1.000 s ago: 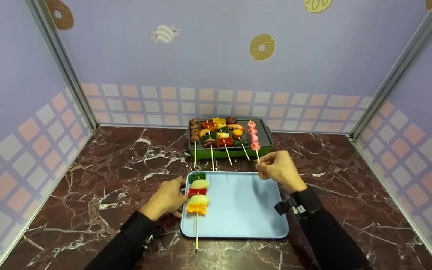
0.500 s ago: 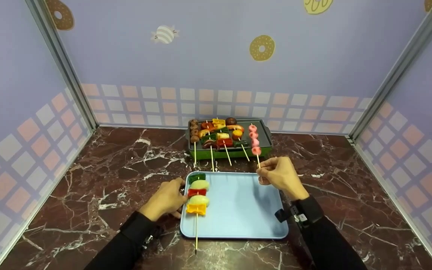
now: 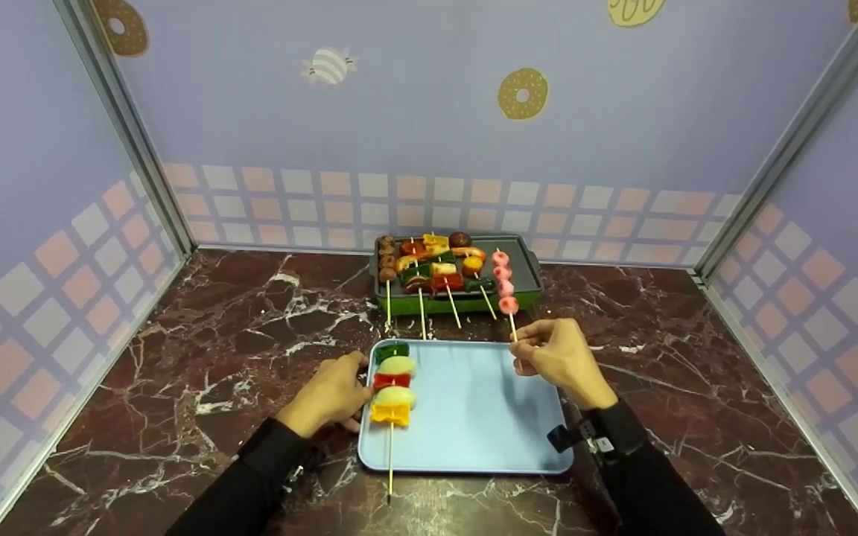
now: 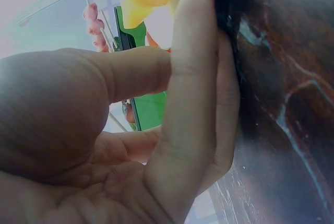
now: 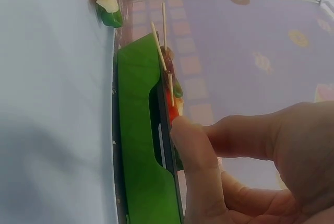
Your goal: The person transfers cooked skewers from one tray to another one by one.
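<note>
My right hand (image 3: 563, 357) pinches the stick of a pink ball skewer (image 3: 503, 274) between thumb and fingers. The skewer's upper part is over the right side of a green grill (image 3: 529, 300) with a dark top; whether it touches the grill is unclear. My left hand (image 3: 332, 394) is at the left rim of a light blue tray (image 3: 481, 406), fingertips touching the edge. On the tray's left side lies a vegetable skewer (image 3: 393, 383) with green, pale, red and yellow pieces, its stick past the front rim. In the right wrist view the pinched stick is hidden.
Several skewers lie on the grill: brown balls (image 3: 387, 259) at left, mixed vegetable skewers (image 3: 444, 268) in the middle, their sticks over the front edge. Purple patterned walls (image 3: 429, 134) enclose the marbled table (image 3: 250, 335) at back and sides.
My right hand has drawn the pink ball skewer slightly down toward the tray, so its lowest ball now hangs past the grill's front edge. The left hand and the tray have stayed in place.
</note>
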`<state>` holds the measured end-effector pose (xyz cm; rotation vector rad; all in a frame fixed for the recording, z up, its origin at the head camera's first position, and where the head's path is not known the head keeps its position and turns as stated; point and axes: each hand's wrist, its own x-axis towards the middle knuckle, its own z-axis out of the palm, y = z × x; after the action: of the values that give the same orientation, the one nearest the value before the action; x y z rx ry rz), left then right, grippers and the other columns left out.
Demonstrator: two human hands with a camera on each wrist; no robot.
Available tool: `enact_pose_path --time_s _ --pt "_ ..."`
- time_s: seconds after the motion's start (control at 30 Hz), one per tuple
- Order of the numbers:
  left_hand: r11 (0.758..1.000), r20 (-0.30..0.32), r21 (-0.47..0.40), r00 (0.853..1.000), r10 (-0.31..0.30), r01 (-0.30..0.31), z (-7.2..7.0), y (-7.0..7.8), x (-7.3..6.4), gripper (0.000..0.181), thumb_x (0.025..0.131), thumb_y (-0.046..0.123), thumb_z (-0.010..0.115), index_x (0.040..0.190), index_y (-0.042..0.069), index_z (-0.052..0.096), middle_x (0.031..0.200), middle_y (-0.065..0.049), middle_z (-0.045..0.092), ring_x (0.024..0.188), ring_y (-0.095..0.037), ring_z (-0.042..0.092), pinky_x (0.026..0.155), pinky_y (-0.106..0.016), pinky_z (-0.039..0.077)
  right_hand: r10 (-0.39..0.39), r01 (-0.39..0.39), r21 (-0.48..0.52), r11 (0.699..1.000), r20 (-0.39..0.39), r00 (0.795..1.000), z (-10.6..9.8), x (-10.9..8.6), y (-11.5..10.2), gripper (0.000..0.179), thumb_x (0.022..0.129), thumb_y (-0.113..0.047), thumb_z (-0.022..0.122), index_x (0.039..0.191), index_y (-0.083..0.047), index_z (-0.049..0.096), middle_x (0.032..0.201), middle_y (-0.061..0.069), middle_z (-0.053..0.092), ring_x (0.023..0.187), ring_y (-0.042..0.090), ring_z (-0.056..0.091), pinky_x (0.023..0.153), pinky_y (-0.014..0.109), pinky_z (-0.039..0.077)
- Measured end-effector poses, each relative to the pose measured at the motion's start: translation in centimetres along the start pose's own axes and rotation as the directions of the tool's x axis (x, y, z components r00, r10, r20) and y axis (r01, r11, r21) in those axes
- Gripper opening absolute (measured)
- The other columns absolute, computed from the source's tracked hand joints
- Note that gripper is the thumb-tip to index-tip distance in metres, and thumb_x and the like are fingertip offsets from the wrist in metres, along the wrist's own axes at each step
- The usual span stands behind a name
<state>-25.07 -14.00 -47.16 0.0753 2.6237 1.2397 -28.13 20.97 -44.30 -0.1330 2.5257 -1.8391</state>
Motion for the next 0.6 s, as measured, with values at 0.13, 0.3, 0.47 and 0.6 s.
enact_pose_path --time_s 0.13,0.3,0.47,0.6 --pt "1.000 -0.002 0.005 1.000 0.007 -0.007 0.0 0.0 0.0 0.047 0.094 0.000 0.067 0.139 0.000 0.053 0.082 -0.013 0.064 0.049 -0.026 0.069 0.043 -0.037 0.063 -0.008 0.008 -0.011 1.000 -0.002 1.000 0.0 -0.3 0.1 0.011 0.090 0.000 0.075 0.099 0.006 0.073 0.091 0.022 0.072 0.065 0.027 0.073 0.063 0.038 0.069" --pt "1.000 -0.004 -0.002 1.000 0.008 -0.008 0.1 -0.1 0.0 0.044 0.093 0.000 0.066 0.136 0.000 0.054 0.081 -0.013 0.064 0.049 -0.026 0.069 0.043 -0.037 0.063 -0.016 0.016 -0.018 1.000 0.000 1.000 -0.1 -0.8 0.2 0.009 0.090 0.000 0.075 0.098 0.005 0.073 0.091 0.023 0.071 0.066 0.029 0.074 0.064 0.039 0.069" --pt "1.000 -0.006 0.005 1.000 -0.002 0.002 0.1 -0.1 0.1 0.047 0.093 0.000 0.066 0.138 0.000 0.053 0.082 -0.014 0.063 0.049 -0.025 0.069 0.043 -0.037 0.064 -0.024 0.024 -0.047 0.999 0.000 1.000 -0.1 -1.1 0.2 0.008 0.089 0.000 0.076 0.095 0.003 0.074 0.090 0.024 0.072 0.065 0.028 0.074 0.063 0.038 0.069" --pt "1.000 -0.009 0.021 1.000 -0.008 0.008 0.1 0.0 0.1 0.048 0.094 0.001 0.066 0.139 0.000 0.053 0.083 -0.014 0.063 0.049 -0.025 0.069 0.043 -0.037 0.063 -0.016 0.016 -0.045 0.999 0.001 1.000 0.0 -1.3 0.2 0.008 0.089 0.001 0.077 0.095 0.004 0.073 0.089 0.021 0.072 0.066 0.028 0.074 0.063 0.038 0.069"
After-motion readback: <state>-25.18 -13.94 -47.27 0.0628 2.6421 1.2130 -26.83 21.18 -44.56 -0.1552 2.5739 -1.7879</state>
